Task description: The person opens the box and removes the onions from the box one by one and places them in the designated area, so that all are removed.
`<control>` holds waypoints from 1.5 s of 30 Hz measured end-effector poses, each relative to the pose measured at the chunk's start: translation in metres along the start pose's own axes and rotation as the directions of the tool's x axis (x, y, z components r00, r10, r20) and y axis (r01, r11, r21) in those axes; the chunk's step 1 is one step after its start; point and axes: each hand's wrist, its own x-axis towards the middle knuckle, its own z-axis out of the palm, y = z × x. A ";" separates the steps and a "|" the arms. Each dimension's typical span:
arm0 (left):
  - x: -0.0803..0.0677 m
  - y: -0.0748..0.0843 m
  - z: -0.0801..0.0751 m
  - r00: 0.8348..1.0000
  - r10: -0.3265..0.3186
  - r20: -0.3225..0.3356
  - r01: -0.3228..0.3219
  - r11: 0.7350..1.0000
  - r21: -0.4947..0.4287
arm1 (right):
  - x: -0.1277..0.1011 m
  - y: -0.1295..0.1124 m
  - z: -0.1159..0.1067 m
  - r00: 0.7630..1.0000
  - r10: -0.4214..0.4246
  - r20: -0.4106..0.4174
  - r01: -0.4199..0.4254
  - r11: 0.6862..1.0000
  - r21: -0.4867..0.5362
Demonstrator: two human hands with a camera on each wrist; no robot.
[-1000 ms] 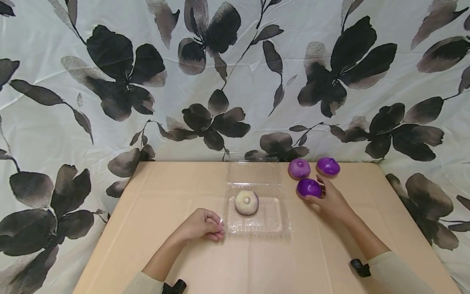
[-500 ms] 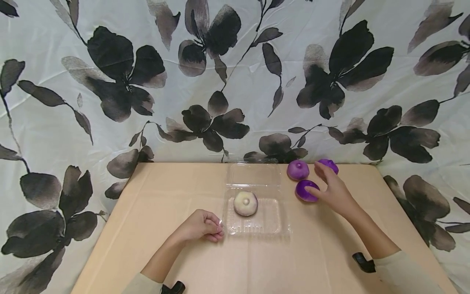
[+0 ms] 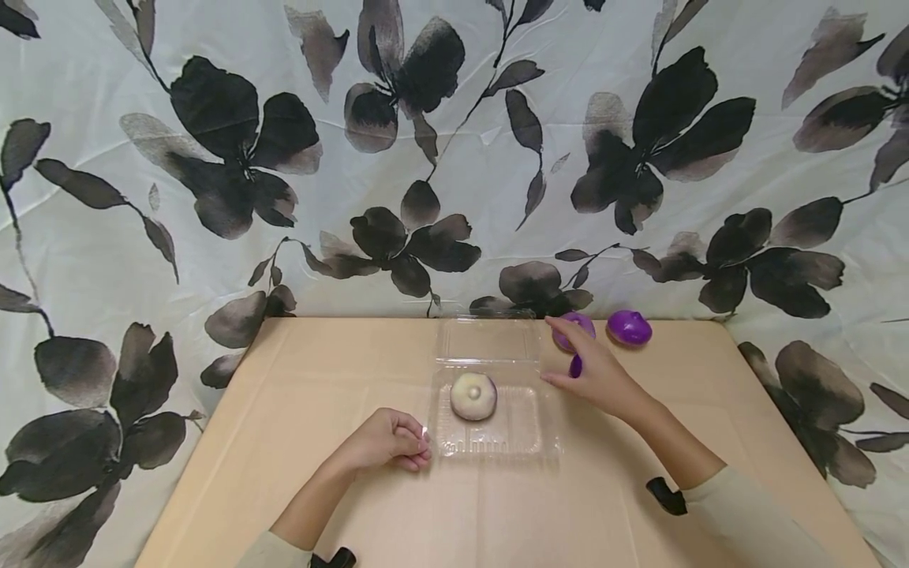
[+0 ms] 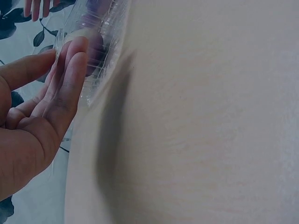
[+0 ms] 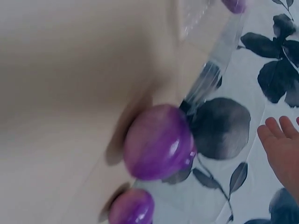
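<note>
My left hand [image 3: 390, 442] pinches the left edge of a clear plastic hinged container [image 3: 490, 341], whose lid lies back. Thumb and fingers take its thin rim in the left wrist view. Inside sits one onion [image 3: 473, 396], pale end up, purple below. With thumb and fingers spread apart, my right hand [image 3: 604, 375] is over the nearest purple onion [image 3: 575, 365], mostly hiding it in the head view. A second purple onion [image 3: 580, 322] shows partly behind the fingers, and a third [image 3: 629, 327] sits to the right. Whether my right hand touches any onion, I cannot tell.
The tan tabletop [image 3: 483, 513] ends at the back against a white cloth [image 3: 511, 197] printed with dark flowers. The raised container lid stands close to that back edge. Small black devices [image 3: 667, 495] are worn on my wrists.
My right hand has shifted left, from the onions' right side to above the nearest one, baring the far-right onion. The left hand keeps its place on the container, and the head view tilts slightly.
</note>
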 end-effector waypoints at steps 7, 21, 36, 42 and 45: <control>-0.004 0.000 -0.002 1.000 0.002 0.003 -0.002 1.000 -0.004 | 0.020 -0.011 0.023 0.992 -0.101 0.075 0.102 0.995 -0.004; -0.003 -0.001 -0.004 1.000 0.013 0.017 -0.013 1.000 0.006 | 0.041 -0.023 0.054 0.939 -0.165 0.300 0.175 0.985 -0.006; 0.000 -0.001 -0.002 1.000 0.007 0.021 -0.007 1.000 0.007 | 0.047 -0.032 0.077 0.886 -0.190 0.424 0.243 0.967 -0.073; 0.000 -0.002 -0.001 1.000 0.003 0.017 -0.003 1.000 0.002 | 0.048 -0.028 0.086 0.883 -0.193 0.428 0.256 0.962 -0.093; 0.000 -0.001 0.000 1.000 0.005 0.017 -0.005 1.000 0.005 | 0.046 -0.028 0.087 0.887 -0.183 0.424 0.237 0.969 -0.076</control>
